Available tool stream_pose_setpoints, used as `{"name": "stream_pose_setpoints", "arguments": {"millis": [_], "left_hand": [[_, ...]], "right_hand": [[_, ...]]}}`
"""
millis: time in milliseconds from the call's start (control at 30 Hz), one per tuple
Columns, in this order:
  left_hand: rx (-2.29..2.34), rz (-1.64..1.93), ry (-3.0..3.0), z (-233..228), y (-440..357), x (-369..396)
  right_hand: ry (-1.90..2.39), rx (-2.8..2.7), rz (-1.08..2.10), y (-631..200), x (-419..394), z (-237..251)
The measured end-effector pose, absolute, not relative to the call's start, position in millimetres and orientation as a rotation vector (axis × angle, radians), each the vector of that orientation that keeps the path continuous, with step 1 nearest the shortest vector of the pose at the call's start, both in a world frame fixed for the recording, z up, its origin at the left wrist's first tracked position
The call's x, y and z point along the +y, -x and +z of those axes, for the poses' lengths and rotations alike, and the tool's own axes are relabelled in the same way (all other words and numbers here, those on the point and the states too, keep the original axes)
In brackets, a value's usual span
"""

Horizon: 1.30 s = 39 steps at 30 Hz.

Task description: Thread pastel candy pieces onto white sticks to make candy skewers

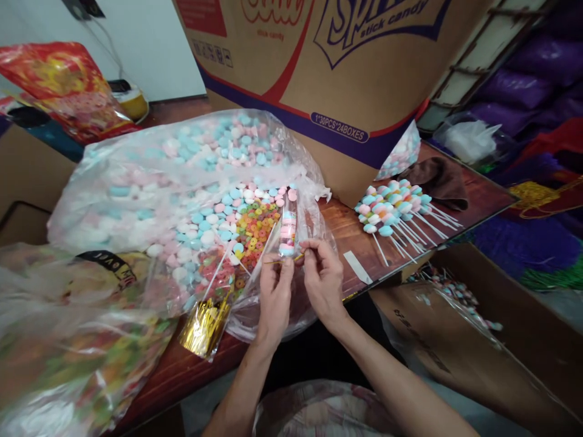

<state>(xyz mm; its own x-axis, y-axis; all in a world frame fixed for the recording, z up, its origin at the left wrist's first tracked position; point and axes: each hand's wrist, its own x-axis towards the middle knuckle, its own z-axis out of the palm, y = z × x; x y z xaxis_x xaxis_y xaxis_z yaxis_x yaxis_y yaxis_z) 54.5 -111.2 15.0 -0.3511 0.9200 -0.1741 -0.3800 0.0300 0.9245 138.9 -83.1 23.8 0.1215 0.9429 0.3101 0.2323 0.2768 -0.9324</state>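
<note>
Nearest you, your left hand (276,285) and right hand (322,276) sit close together at the near table edge (359,243). Both pinch the neck of a small wrapped candy stick (288,230), which stands upright between them, with a gold twist tie (279,261) at the fingers. To the near left lies a bundle of gold ties (203,328). Beyond it, the open bag of loose candies (200,194) remains largely full. To the right, a pile of finished sticks (394,209) lies near the cardboard box (328,67). Judged from this, the wrap is closing; most stock is unpacked.
</note>
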Motion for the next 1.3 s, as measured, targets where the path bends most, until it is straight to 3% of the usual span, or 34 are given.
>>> {"name": "stream_pose_setpoints", "arguments": {"millis": [600, 933, 1100, 1300], "left_hand": [[1.163, 1.565, -0.551, 16.7, -56.3, -104.4], [0.777, 1.104, -0.104, 57.6, -41.8, -109.2], [0.803, 0.979, -0.251, 65.0, -38.9, -112.7], [1.233, 1.349, -0.674, 38.9, -54.2, -112.8]], "right_hand": [[1.204, -1.563, 0.891, -150.5, -89.6, 23.3], [0.917, -1.508, 1.320, -175.8, -85.5, 38.2], [0.851, -1.779, 1.203, -189.0, -78.4, 47.3], [1.061, -1.953, 0.757, -175.3, -83.6, 36.7]]}}
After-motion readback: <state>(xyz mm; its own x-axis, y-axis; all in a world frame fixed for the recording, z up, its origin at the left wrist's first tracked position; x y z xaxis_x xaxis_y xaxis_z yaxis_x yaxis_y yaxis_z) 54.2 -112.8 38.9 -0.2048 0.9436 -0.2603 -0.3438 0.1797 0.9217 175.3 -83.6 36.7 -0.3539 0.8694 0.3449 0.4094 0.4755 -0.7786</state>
